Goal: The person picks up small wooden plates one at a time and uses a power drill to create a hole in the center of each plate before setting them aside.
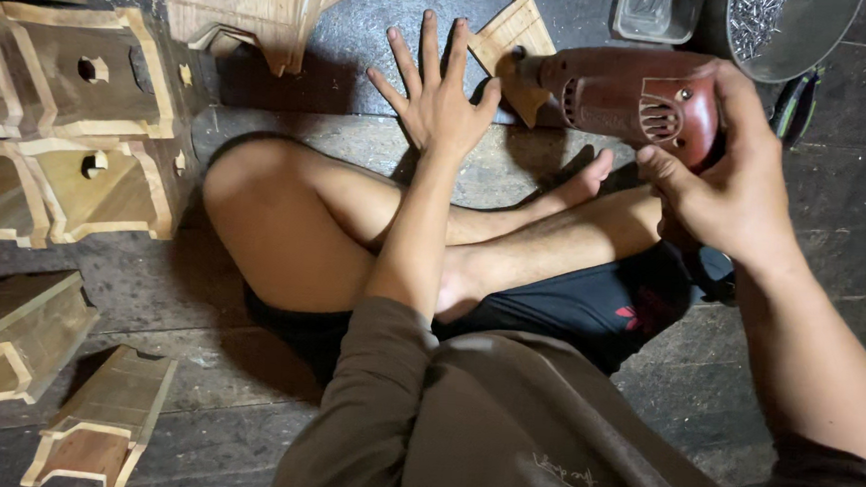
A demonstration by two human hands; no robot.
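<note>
Drill [630,97] gripped in right hand [732,187]; left hand [440,99], fingers spread flat, should pin wooden piece [513,48] well clear of bit.

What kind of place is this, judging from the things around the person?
Probably a small woodworking shop: finished wooden boxes stand on the plank floor, the right hand holds a red drill, near a bowl of nails.

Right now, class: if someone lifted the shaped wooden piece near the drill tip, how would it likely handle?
The wooden piece looks thin and flat, so probably light and stiff. Its cut notches suggest narrow corners that might snap. Lying flat on the dark floor, it seems unlikely to roll.
</note>
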